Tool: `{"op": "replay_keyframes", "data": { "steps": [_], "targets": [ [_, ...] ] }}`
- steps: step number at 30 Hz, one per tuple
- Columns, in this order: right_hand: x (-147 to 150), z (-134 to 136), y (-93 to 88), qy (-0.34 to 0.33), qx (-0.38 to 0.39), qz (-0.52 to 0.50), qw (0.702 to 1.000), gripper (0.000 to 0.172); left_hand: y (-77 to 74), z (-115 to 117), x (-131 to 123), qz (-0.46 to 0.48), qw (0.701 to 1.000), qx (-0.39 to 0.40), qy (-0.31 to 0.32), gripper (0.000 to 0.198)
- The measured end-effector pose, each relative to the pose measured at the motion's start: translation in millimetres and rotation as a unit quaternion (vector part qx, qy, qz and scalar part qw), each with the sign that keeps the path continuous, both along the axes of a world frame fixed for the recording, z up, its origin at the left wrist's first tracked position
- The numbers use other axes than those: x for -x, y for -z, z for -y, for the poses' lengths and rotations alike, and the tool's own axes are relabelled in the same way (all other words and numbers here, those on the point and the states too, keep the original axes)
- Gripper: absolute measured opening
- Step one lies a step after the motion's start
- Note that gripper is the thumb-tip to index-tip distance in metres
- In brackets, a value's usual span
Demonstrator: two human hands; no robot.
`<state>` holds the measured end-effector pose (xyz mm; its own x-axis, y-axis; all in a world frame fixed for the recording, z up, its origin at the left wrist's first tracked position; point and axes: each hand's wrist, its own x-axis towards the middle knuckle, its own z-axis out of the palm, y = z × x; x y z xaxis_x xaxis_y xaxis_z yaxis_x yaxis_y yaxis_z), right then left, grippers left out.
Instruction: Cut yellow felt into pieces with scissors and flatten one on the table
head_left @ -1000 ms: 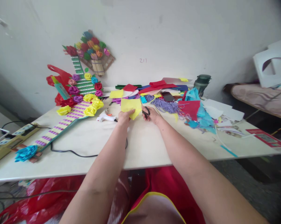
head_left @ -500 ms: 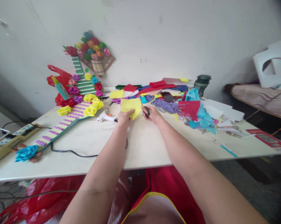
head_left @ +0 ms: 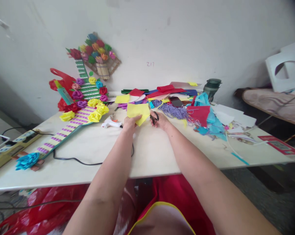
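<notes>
"What does the pale surface [head_left: 152, 160] carry on the left?"

"A power strip [head_left: 15, 149] at the left edge, then 1 long striped panel [head_left: 64, 132] slanting up from the lower left. A black cord [head_left: 79, 161] curves below it."

"And the middle?"

"1 white glue gun [head_left: 110, 122], left of centre, with coloured sheets [head_left: 170, 89] heaped farther up."

"The right?"

"Purple yarn [head_left: 173, 110] right of centre, white sheets [head_left: 246, 120] beyond, 1 blue strip [head_left: 240, 158] lower right, 1 red-edged card [head_left: 281, 144] near the right edge."
</notes>
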<state>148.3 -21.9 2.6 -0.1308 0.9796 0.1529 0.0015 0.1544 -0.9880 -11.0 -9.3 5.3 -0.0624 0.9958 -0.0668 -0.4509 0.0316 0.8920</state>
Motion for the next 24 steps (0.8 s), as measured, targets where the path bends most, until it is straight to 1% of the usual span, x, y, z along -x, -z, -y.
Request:
{"op": "replay_keyframes", "data": {
  "steps": [4, 10, 19, 24],
  "targets": [
    [-0.1, 0.1, -0.3, -0.001, -0.002, 0.001, 1.0, 0.042, 1.6, -0.2, -1.1, -0.005, 1.0, -0.009, 0.013, 0.033],
    [-0.5, -0.9, 1.3, 0.012, -0.002, 0.003, 1.0, 0.041, 5.2, -2.9, -0.2, -0.032, 0.999, -0.006, 0.018, 0.032],
    [2.0, -5.3, 3.1, 0.027, -0.019, -0.018, 0.999, 0.037, 0.5, 1.3, -0.5, -0.024, 1.0, -0.002, 0.009, 0.03],
    [1.5, -5.5, 3.3, 0.024, -0.017, -0.022, 0.999, 0.035, 1.9, -1.1, 1.5, -0.026, 1.0, -0.01, 0.013, 0.033]
  ]
}}
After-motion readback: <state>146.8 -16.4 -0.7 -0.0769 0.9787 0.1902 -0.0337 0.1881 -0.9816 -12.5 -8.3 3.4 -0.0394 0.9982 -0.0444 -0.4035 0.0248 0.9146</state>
